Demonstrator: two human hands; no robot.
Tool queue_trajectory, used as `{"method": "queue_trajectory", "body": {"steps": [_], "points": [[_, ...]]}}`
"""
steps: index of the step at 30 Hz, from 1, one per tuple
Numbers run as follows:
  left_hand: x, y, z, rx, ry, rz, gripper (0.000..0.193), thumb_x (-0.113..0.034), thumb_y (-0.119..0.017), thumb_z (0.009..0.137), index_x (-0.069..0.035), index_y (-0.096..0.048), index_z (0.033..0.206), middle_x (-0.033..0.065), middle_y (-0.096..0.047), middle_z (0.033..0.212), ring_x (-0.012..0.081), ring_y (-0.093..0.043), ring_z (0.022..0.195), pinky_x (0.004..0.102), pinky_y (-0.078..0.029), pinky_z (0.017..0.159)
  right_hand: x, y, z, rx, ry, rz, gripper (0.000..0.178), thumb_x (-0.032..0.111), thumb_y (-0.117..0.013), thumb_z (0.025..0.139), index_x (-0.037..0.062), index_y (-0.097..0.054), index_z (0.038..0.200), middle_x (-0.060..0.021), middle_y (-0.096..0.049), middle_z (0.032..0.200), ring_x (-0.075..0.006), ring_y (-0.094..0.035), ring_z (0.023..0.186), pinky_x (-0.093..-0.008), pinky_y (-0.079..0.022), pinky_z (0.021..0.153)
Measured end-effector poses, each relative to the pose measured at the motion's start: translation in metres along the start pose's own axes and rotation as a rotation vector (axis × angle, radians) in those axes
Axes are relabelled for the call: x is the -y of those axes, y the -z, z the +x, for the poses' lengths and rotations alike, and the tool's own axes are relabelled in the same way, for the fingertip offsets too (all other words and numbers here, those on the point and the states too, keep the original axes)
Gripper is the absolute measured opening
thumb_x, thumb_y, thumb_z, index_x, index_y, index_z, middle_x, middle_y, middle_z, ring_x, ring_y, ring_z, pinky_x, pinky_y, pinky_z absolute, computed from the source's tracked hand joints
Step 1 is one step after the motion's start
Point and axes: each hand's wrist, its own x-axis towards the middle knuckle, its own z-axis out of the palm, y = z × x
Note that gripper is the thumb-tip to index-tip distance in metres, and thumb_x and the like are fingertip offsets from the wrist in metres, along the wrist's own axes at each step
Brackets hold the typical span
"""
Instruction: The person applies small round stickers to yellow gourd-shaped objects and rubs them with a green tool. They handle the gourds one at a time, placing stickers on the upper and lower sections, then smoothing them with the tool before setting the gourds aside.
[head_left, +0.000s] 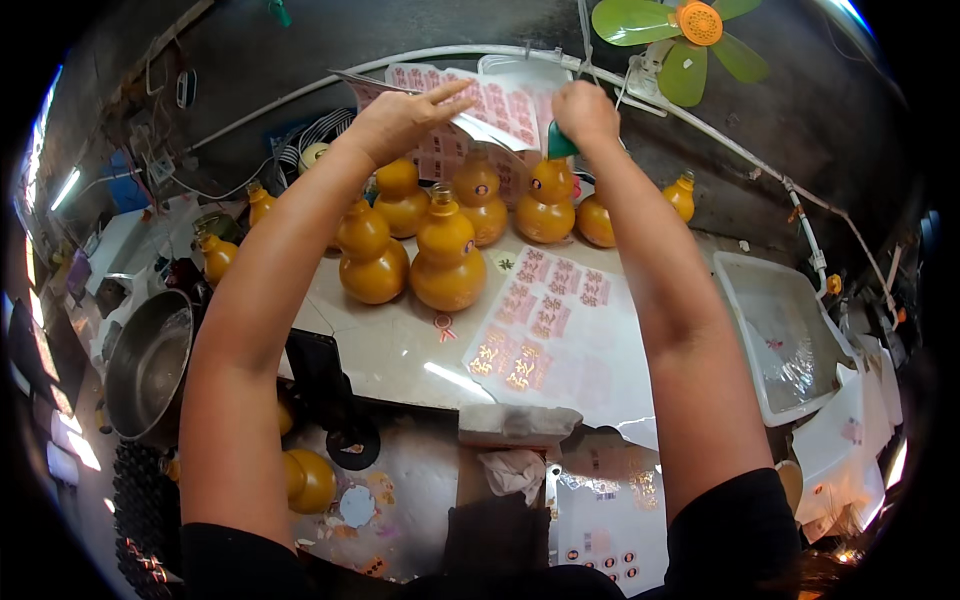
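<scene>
Both my arms reach to the far side of the table. My left hand (405,122) grips the edge of a sheet of red-printed decals (497,108), which is raised and curled above several gourd-shaped golden-yellow bottles (447,262). My right hand (587,113) is closed in a fist around a flat green piece (561,142), whose kind I cannot make out, at the right edge of the raised sheets. Just below that hand stands a yellow gourd bottle (546,215) with a small round dark label. Another decal sheet (545,318), partly used, lies flat nearer to me.
A green-bladed fan (690,35) hangs at the upper right. A white tub with water (732,300) stands at the right, a metal pot (150,365) at the left. A pale block (520,424) sits at the near table edge, beside a black stand (325,370).
</scene>
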Motion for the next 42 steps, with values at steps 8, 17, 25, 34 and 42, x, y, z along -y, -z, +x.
{"method": "queue_trajectory", "body": {"steps": [8,17,25,34,42], "points": [[0.026,0.004,0.007,-0.718,0.116,-0.417,0.026,0.004,-0.06,0.084,-0.009,-0.067,0.106,0.0061,-0.066,0.105,0.0219,-0.066,0.091,0.0295,-0.054,0.078,-0.024,0.053,-0.004,-0.527,0.199,0.155,0.02,0.032,-0.058,0.085,0.0138,-0.068,0.084,-0.0138,-0.067,0.08,-0.0355,-0.065,0.079,-0.0445,-0.051,0.07],[0.014,0.094,0.036,-0.873,-0.055,-0.377,0.031,0.008,-0.059,0.083,-0.008,-0.065,0.11,0.0053,-0.063,0.109,0.0218,-0.063,0.097,0.0298,-0.052,0.08,-0.032,0.163,-0.022,-0.77,0.353,0.274,0.019,0.033,-0.062,0.085,0.0138,-0.066,0.083,-0.0116,-0.066,0.076,-0.035,-0.063,0.076,-0.0393,-0.05,0.066],[-0.046,0.197,0.055,-0.922,0.025,-0.052,0.032,-0.006,-0.072,0.076,-0.016,-0.069,0.106,0.0037,-0.056,0.121,0.0216,-0.057,0.106,0.032,-0.041,0.089,-0.014,0.252,-0.088,-0.776,0.72,0.212,0.015,0.026,-0.063,0.087,0.0127,-0.068,0.091,-0.0113,-0.065,0.074,-0.0314,-0.063,0.066,-0.0351,-0.05,0.057],[-0.102,0.248,0.063,-0.682,-0.16,-0.67,0.016,-0.011,-0.064,0.087,-0.007,-0.061,0.102,0.0111,-0.065,0.086,0.0248,-0.066,0.077,0.0336,-0.052,0.067,-0.04,0.321,-0.179,-0.404,0.574,0.368,0.018,0.017,-0.064,0.09,0.0048,-0.067,0.102,-0.0017,-0.063,0.074,-0.0066,-0.052,0.064,-0.0201,-0.045,0.063],[-0.131,0.284,0.058,-0.602,-0.26,-0.709,0.019,-0.018,-0.063,0.089,-0.004,-0.058,0.1,0.011,-0.062,0.082,0.024,-0.059,0.072,0.034,-0.046,0.067,-0.063,0.364,-0.208,0.031,0.353,0.422,0.033,0.033,-0.073,0.083,0.0038,-0.07,0.099,0.0024,-0.066,0.077,-0.0034,-0.054,0.067,-0.0216,-0.046,0.062]]}}
